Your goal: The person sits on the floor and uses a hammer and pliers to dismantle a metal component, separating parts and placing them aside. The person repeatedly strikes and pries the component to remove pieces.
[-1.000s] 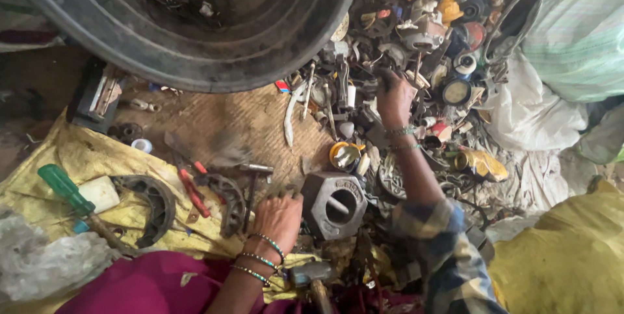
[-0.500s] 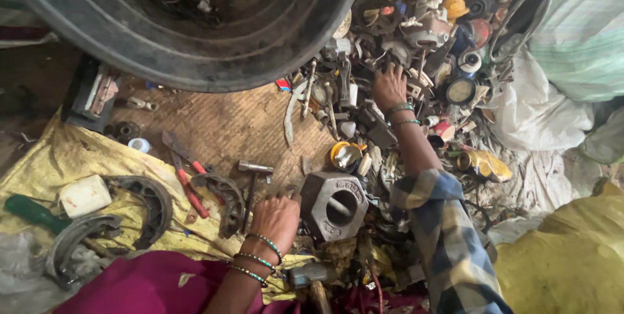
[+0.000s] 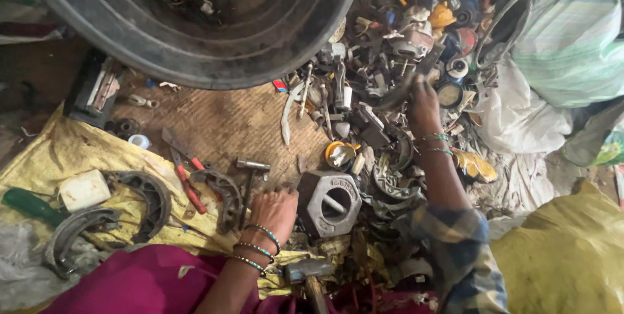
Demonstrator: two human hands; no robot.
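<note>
- Head view, what has changed: your right hand has stayed in the scrap heap over the last second and shifted only slightly. It now closes on a dark curved strip – blurred, so I cannot tell how firmly you grip it.
- That suggests the sorting is still at the picking stage; nothing has left the heap.
- The strip lies at the near edge of the heap, right of the woven mat. Its long axis seems to run from lower left to upper right, with the far end pointing into the heap.
- Your left hand has not moved. It rests knuckles up, fingers curled under, at the mat's near edge, touching the hexagonal metal block – whether it holds anything is hidden.
- The small hammer stands just beyond that hand, head away from you and handle running toward your wrist.
- The red-handled pliers lie further left, and the black tub stands at the mat's far edge.
</note>
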